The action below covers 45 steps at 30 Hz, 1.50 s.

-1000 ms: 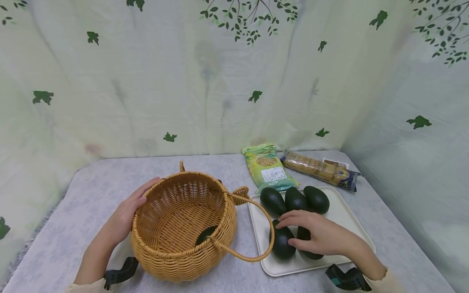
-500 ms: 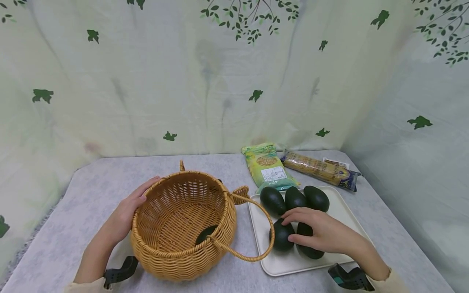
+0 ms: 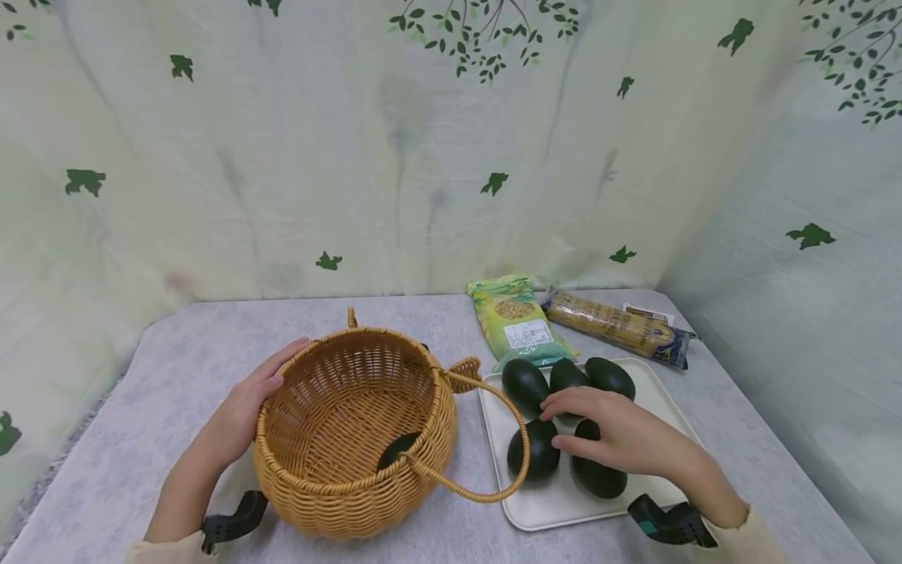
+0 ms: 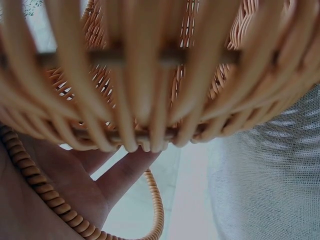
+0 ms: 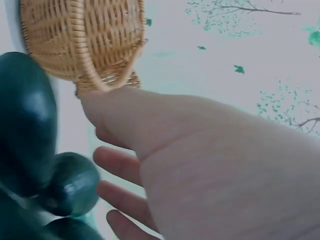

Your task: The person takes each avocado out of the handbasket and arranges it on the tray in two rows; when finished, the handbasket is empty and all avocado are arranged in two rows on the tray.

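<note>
A round wicker basket [image 3: 352, 509] with a looped handle stands left of centre, one dark green avocado [image 3: 398, 450] inside it. My left hand [image 3: 239, 411] rests along the basket's left outer wall, fingers extended against the weave. In the left wrist view, a second wicker loop [image 4: 47, 192] crosses my left palm. On the white tray [image 3: 543, 517] lie several dark avocados in two rows. My right hand [image 3: 613, 431] is over the front pair, fingers loosely bent, holding nothing. Its thumb is at the edge of the front-left avocado [image 3: 534, 453]; contact is unclear. The front-right avocado [image 3: 599, 474] is partly beneath the hand.
Behind the tray lie a green-yellow food packet [image 3: 517, 321] and a long clear pack of noodles [image 3: 616, 329]. The grey cloth-covered table [image 3: 211, 329] ends at a leaf-printed curtain [image 3: 395, 157] behind and to the sides. The basket's handle [image 3: 524, 439] overhangs the tray's left edge.
The front-left avocado has shifted slightly left and back, the front-right one slightly right. My right hand has moved a little up and away from the front row. The left hand stays on the basket.
</note>
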Motion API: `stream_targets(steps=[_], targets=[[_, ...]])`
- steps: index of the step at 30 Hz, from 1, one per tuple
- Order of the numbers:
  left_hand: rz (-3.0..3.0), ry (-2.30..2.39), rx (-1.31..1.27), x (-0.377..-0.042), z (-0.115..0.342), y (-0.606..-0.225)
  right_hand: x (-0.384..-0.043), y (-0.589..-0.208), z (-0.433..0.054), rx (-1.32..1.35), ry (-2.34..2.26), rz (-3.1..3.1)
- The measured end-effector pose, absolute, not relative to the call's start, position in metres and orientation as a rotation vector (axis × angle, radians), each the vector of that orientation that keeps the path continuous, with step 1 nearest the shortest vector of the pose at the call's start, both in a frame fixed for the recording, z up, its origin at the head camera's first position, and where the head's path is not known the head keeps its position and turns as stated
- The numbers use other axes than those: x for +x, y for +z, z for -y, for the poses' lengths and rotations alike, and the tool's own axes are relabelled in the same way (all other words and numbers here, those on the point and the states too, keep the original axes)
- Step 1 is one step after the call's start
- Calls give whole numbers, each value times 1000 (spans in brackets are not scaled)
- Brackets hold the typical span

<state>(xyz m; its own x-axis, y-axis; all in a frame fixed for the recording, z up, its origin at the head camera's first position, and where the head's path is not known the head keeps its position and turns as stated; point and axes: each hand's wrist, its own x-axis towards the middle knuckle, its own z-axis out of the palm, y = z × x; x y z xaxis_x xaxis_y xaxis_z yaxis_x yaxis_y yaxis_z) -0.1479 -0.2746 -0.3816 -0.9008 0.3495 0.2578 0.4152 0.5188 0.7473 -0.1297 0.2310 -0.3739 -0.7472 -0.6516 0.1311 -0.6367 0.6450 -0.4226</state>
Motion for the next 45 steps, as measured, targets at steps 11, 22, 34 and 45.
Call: stream_targets(steps=[11,22,34,45], targets=[[2678,-1350,-657,-150,276,-381,-155,-336,-198,-1379,-920,-2876],[2667,-1345,-664,-150,272,-380,-180,-312,-141,-1543,-981,-2660],[2667,-1386,-647,-148,274,-381,-203,-295,-83,-1650,-822,-2480],[2644,-1439,-650,-145,274,-383,-215,-298,-36,-1637,-621,-2380]])
